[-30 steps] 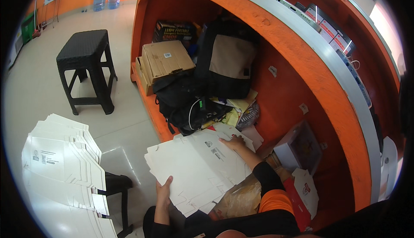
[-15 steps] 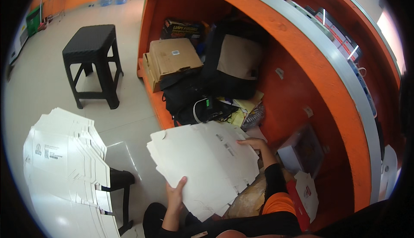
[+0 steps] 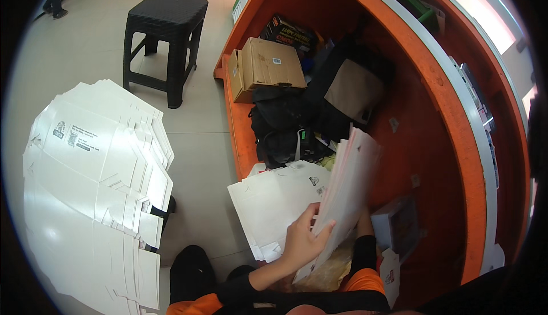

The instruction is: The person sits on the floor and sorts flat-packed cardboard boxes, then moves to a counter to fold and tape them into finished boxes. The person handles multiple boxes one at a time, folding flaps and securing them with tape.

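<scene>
My left hand point(image 3: 305, 241) is closed on the lower left edge of a stack of flat white cardboard box blanks point(image 3: 348, 184), thumb on the near face. The stack stands tilted nearly on edge and its upper part is blurred. Behind it, my right hand point(image 3: 363, 223) shows only near the wrist; its fingers are hidden. More flat white box blanks point(image 3: 274, 198) with small dark print lie beneath and left of the held stack. At far left spreads a large pile of similar blanks point(image 3: 74, 172), with a bit of black support below its right edge.
An orange shelf unit point(image 3: 234, 126) holds a brown cardboard box point(image 3: 274, 67), black bags point(image 3: 279, 121) and a black-and-beige bag point(image 3: 354, 89). A white box point(image 3: 394, 229) sits inside at right. A black stool point(image 3: 165, 18) stands on the tiled floor. Crumpled brown material point(image 3: 328, 269) lies near my lap.
Part of the stack has been lifted and tipped up toward the right, leaving other blanks lying. My left hand has moved right; my right hand has gone behind the blanks. The view has shifted.
</scene>
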### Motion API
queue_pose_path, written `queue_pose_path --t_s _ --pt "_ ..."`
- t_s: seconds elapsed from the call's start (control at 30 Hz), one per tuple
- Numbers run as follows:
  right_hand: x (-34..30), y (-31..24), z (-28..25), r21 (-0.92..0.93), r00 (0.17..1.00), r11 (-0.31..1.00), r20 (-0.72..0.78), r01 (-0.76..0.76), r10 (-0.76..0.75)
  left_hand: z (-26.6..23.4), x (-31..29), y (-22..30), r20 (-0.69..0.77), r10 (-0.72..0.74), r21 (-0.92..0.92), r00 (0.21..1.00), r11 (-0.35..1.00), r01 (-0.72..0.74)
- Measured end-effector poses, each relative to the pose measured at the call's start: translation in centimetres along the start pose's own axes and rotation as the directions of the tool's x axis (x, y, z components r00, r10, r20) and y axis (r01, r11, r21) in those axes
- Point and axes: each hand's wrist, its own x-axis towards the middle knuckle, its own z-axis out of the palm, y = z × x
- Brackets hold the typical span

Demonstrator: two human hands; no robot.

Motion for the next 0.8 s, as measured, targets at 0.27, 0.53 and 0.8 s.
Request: queue_pose_path --t_s 0.27,0.53,0.8 --pt "-3.6 -2.0 6.1 -0.060 0.981 0.997 0.185 -0.039 0.050 -3.9 1.3 -8.7 -0.322 -0.030 -0.064 0.946 0.998 0.010" --pt "-3.0 -2.7 7.0 -0.674 0.995 0.736 0.012 -0.063 0.097 -9.6 0.6 -21.7 -0.471 -0.155 0.358 0.869 0.866 0.348" --pt "-4.0 -2.7 6.7 -0.665 0.991 0.739 -0.019 -0.110 0.131 -9.7 0.5 -21.6 -0.263 -0.497 -0.325 0.827 0.853 0.409"
